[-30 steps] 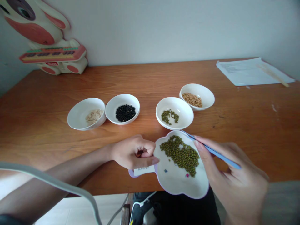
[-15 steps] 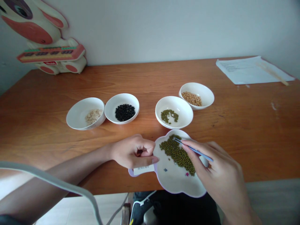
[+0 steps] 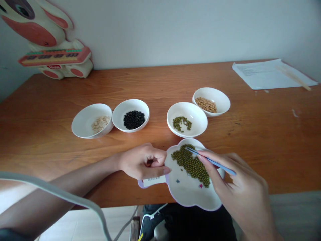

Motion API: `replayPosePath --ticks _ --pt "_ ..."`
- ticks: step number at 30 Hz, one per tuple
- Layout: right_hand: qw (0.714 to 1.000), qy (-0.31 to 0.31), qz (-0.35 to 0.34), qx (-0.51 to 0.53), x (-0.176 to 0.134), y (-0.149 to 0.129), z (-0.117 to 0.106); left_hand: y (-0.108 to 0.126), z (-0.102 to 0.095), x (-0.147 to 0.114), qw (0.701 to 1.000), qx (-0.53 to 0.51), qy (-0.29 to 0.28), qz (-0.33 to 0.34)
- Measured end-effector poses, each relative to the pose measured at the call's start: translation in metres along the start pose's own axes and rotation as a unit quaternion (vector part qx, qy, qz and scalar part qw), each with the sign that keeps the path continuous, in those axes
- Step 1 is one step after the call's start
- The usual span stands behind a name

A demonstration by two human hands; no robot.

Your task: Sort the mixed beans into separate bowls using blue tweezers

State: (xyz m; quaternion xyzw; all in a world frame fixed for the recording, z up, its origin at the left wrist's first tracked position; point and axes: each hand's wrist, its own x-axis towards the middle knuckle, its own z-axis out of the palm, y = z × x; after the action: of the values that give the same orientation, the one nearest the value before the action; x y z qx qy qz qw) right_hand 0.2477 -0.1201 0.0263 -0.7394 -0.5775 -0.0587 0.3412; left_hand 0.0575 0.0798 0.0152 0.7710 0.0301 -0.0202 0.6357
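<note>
A white, flower-shaped plate (image 3: pixel 190 198) with a lilac rim and a short handle sits at the table's front edge. Green mung beans (image 3: pixel 193 166) are heaped across its upper and right part. My left hand (image 3: pixel 144 162) is closed at the plate's left rim, thumb over the edge by the labelled handle; its curled fingertips are partly hidden. Between the thumb and fingers of my right hand (image 3: pixel 240 187) are blue tweezers (image 3: pixel 213 162), their tips down among the beans near the top of the heap. Whether a bean is between the tips is too small to tell.
Just beyond the plate stands a white bowl (image 3: pixel 198 117) with some mung beans. Behind it is a bowl of tan beans (image 3: pixel 206 104). Leftward are bowls with black beans (image 3: pixel 134 119) and pale flat pieces (image 3: pixel 100 124). A grey cable (image 3: pixel 62 197) crosses the lower left; papers (image 3: pixel 271 74) lie back right.
My right hand has shifted slightly right, and the tweezers lie at a lower slant with their tips still at the beans. My left hand and the plate look unchanged.
</note>
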Motion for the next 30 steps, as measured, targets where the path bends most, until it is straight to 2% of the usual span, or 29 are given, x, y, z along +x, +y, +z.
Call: replayPosePath --ticks 30 --pt "1.000 0.006 0.015 -0.011 0.0005 0.0002 0.0028 -0.0012 -0.0005 -0.0001 1.000 0.004 -0.003 0.005"
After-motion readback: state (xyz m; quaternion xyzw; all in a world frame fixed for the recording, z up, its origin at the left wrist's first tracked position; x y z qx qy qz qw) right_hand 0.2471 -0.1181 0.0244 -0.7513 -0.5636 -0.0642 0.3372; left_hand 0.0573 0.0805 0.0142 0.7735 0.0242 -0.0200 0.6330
